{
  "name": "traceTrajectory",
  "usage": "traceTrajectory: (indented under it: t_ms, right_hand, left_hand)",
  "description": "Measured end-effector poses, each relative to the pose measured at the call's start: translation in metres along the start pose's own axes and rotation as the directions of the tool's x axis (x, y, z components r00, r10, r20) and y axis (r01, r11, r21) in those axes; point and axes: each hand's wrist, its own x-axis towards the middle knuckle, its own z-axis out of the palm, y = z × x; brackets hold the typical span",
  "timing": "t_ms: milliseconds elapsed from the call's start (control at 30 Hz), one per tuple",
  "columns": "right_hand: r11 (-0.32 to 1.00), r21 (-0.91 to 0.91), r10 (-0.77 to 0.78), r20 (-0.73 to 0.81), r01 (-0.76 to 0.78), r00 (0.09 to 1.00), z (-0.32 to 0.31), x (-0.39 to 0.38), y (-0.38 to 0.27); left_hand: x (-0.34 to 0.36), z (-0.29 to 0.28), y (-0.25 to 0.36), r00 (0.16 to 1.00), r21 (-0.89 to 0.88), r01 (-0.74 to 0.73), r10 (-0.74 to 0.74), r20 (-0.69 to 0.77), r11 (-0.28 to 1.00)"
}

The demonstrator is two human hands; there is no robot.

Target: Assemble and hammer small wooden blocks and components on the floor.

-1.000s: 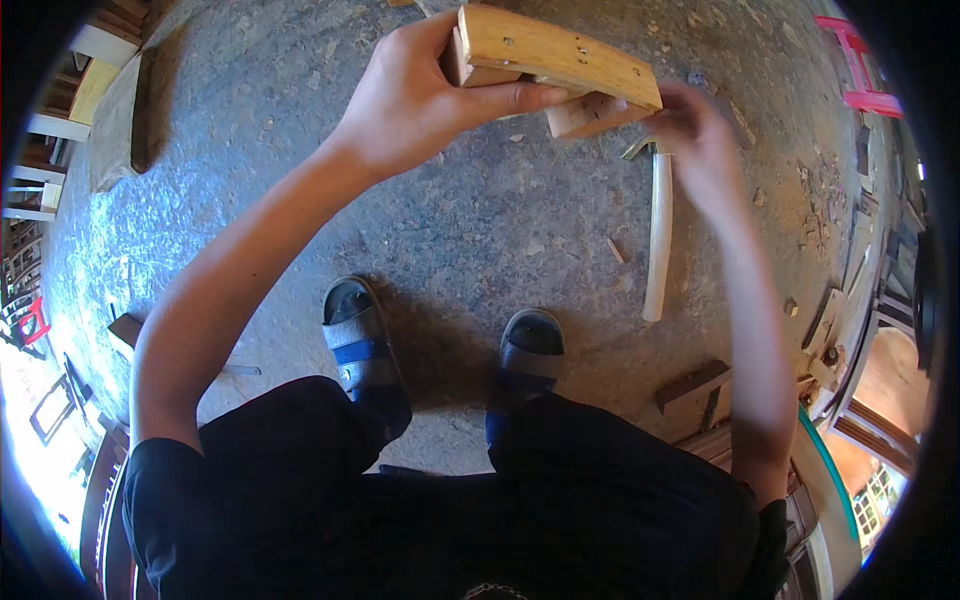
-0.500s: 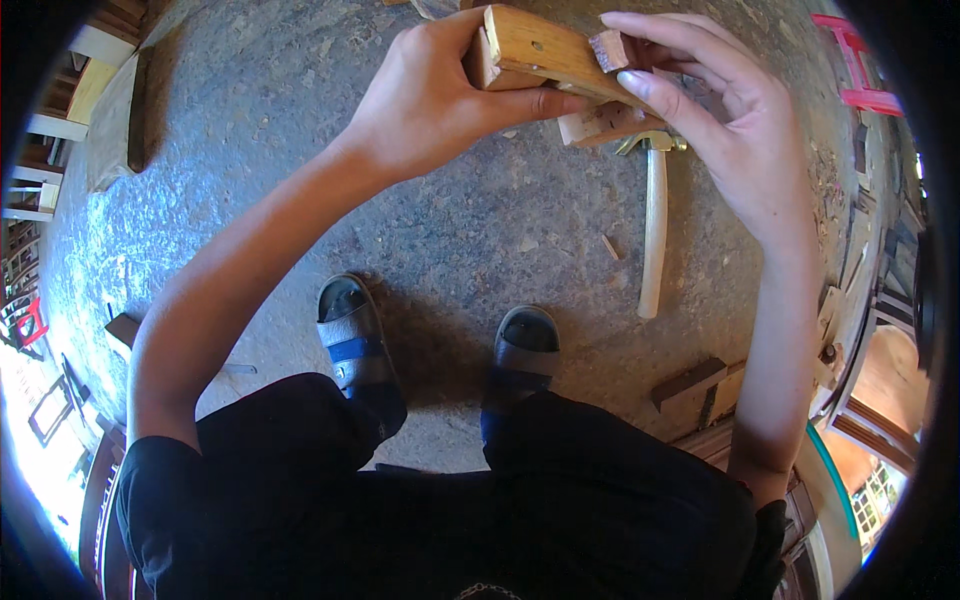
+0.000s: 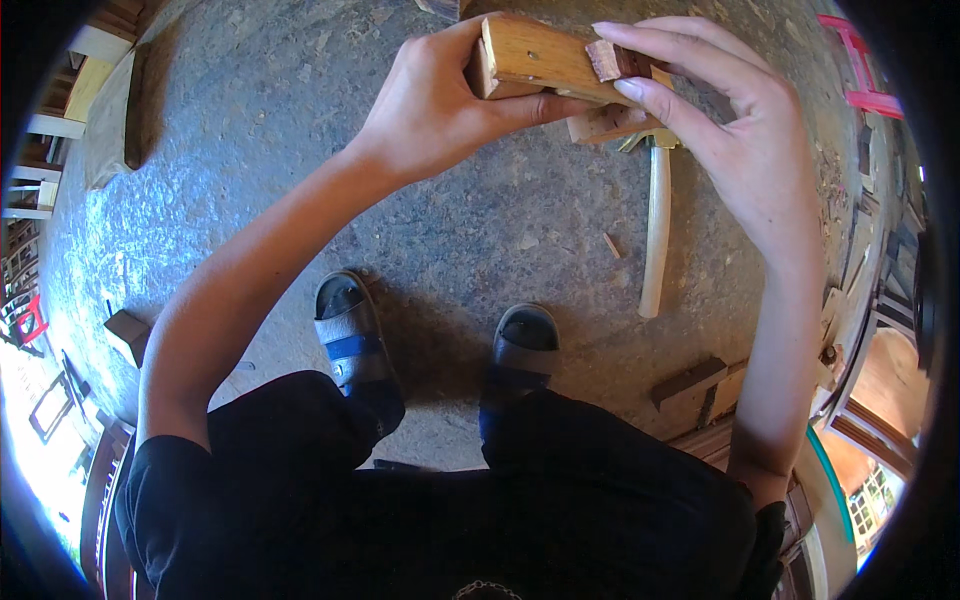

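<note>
My left hand [image 3: 425, 110] is wrapped round the left end of a yellowish varnished wooden block [image 3: 535, 55], its thumb along the near edge. A dark spot, perhaps a hole or nail head, shows on the block's face. More pale wood [image 3: 605, 122] shows beneath it; how the pieces join I cannot tell. Between thumb and fingers, my right hand [image 3: 745, 130] pinches a small reddish-brown wood piece [image 3: 605, 62] with a rough cut end. That piece overlaps the block's right end; whether they touch is unclear. A hammer [image 3: 656, 230] with a pale wooden handle lies below on the floor, its head partly hidden.
My two sandalled feet [image 3: 350, 325] stand on the worn concrete floor [image 3: 450, 230]. A wood chip [image 3: 612, 246] lies near the hammer. Wood offcuts [image 3: 690, 382] are at the lower right, a board [image 3: 112, 130] at the left, and a red plastic item [image 3: 872, 100] at the upper right.
The small wood piece in my right hand has shifted slightly left and down, over the block's face. The block has tilted a little and sits slightly lower.
</note>
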Motion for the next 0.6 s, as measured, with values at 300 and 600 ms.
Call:
traceTrajectory:
  t_ms: [300, 600]
  right_hand:
    - [0.954, -0.072, 0.292, -0.006, -0.292, 0.956, -0.005, 0.013, -0.059]
    - [0.889, 0.177, 0.416, 0.072, -0.422, 0.907, -0.02, 0.012, -0.052]
  left_hand:
    - [-0.001, 0.002, 0.009, 1.0, -0.083, 0.002, 0.0, 0.023, 0.997]
    - [0.0, 0.009, 0.012, 1.0, -0.141, -0.002, 0.002, 0.004, 0.99]
